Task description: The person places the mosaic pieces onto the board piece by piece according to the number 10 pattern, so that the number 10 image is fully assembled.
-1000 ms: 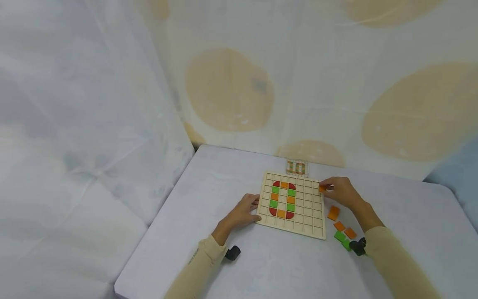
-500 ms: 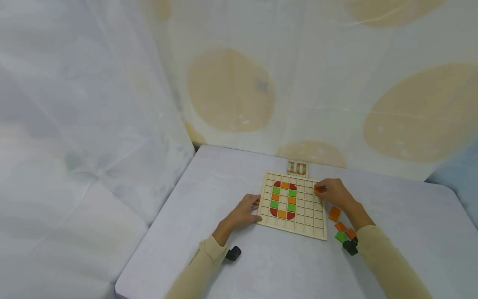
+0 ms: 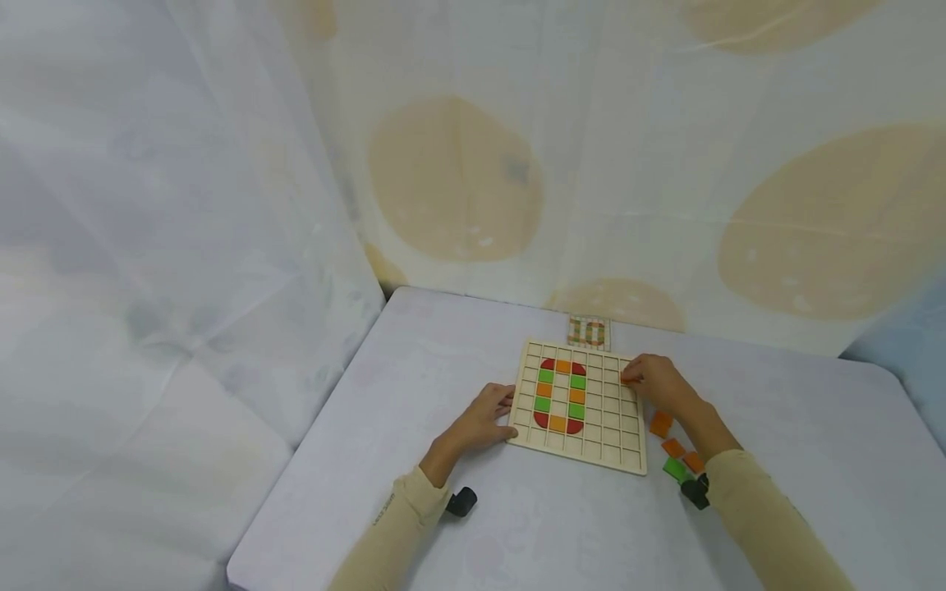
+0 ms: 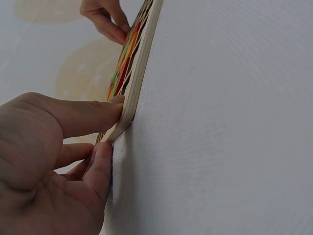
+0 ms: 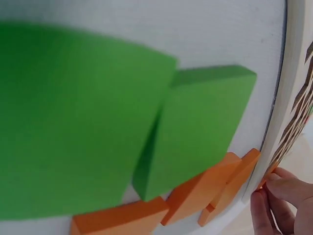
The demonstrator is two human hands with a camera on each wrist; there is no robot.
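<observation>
A pale wooden grid board (image 3: 606,427) lies on the table, with red, green and orange tiles set in a ring on its left half. My left hand (image 3: 480,419) grips the board's left edge near the front corner; in the left wrist view the thumb (image 4: 93,116) lies over the rim and the fingers sit against its side. Up at the far right of the grid, my right hand (image 3: 658,382) pinches an orange tile (image 3: 626,378) between thumb and fingertips, right at a cell. In the right wrist view the fingers mostly cover that tile.
Loose orange tiles (image 3: 661,423) and green tiles (image 3: 675,469) lie right of the board, under the right forearm. A small pattern card (image 3: 589,332) lies behind the board's far edge. Black wrist camera mounts (image 3: 461,501) sit by both sleeves. Patterned cloth walls stand behind and left.
My right hand has moved a little left, carrying the orange tile from beyond the board's right edge onto a cell near the upper right. The left hand stays on the board's edge.
</observation>
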